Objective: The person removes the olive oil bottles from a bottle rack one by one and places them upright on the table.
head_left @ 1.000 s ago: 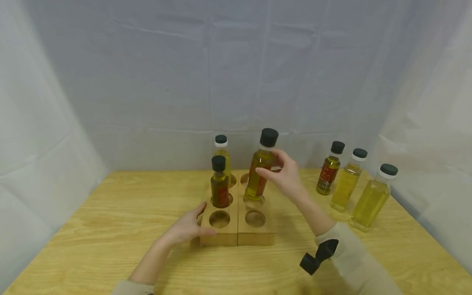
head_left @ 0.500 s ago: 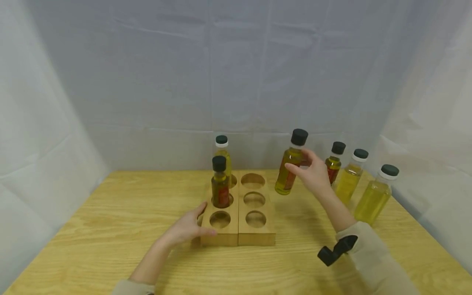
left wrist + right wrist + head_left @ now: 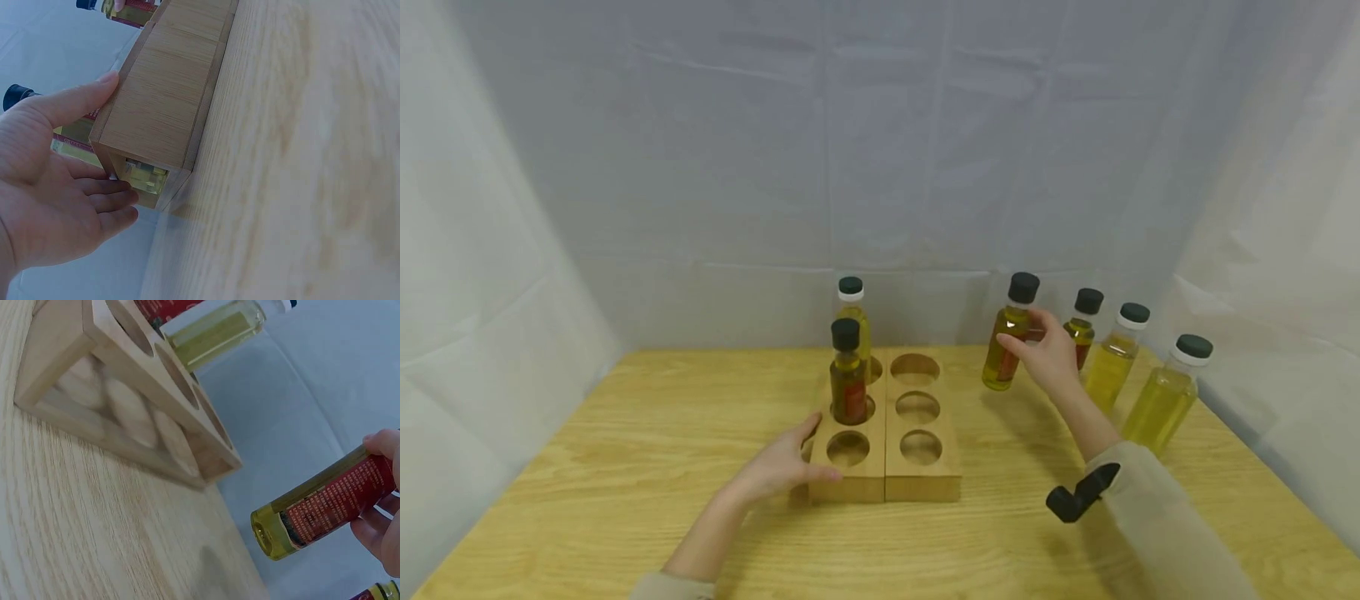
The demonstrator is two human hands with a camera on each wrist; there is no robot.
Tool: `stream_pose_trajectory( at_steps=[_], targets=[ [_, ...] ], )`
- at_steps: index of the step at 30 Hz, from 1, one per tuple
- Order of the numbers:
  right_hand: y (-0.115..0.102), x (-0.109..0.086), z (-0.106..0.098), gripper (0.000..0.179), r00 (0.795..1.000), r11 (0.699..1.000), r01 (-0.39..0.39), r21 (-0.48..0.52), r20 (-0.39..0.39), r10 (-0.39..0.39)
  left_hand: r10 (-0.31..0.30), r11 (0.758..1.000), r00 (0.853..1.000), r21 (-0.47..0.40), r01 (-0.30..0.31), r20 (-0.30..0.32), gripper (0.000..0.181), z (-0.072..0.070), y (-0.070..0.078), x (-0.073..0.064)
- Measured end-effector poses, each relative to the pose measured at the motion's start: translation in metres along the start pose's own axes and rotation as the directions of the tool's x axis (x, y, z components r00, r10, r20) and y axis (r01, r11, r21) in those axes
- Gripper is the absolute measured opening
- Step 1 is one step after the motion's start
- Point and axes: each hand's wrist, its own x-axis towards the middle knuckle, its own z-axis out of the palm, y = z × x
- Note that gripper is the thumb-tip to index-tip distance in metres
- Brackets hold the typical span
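In the head view my right hand (image 3: 1051, 352) grips a black-capped oil bottle (image 3: 1006, 348) with a red label, right of the wooden bottle rack (image 3: 922, 487). The right wrist view shows this olive-green bottle (image 3: 325, 506) tilted, its base over the table, thumb and fingers round its upper part. My left hand (image 3: 781, 458) rests at the rack's front left corner. Its thumb touches the front edge and its fingers lie loosely by the end opening, as the left wrist view of the hand (image 3: 69, 181) shows. A dark red-labelled bottle (image 3: 848, 387) stands in the left row's middle hole.
A white-collared oil bottle (image 3: 852, 312) stands in the rack's back left hole. To the right on the table (image 3: 587, 475) are a small red-labelled bottle (image 3: 1082, 329) and two yellow oil bottles (image 3: 1111, 367) (image 3: 1161, 404). White sheeting (image 3: 737, 167) hangs behind and at both sides.
My right hand has carried the red-labelled bottle from over the rack's right row out to the right, then slightly lower. The left hand and the rack have stayed in place.
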Motion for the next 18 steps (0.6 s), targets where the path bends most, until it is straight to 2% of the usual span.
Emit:
stream_pose_trajectory(
  at_steps=[8, 18],
  targets=[
    [0.011, 0.011, 0.009, 0.070, 0.999, 0.999, -0.045, 0.024, -0.009, 0.046, 0.007, 1.000, 1.000, -0.001, -0.007, -0.002, 0.103, -0.001, -0.001, 0.000],
    [0.030, 0.016, 0.021, 0.069, 0.997, 0.997, -0.080, 0.005, -0.018, 0.080, 0.004, 1.000, 1.000, 0.005, -0.004, -0.011, 0.104, 0.000, 0.001, -0.001]
  ],
)
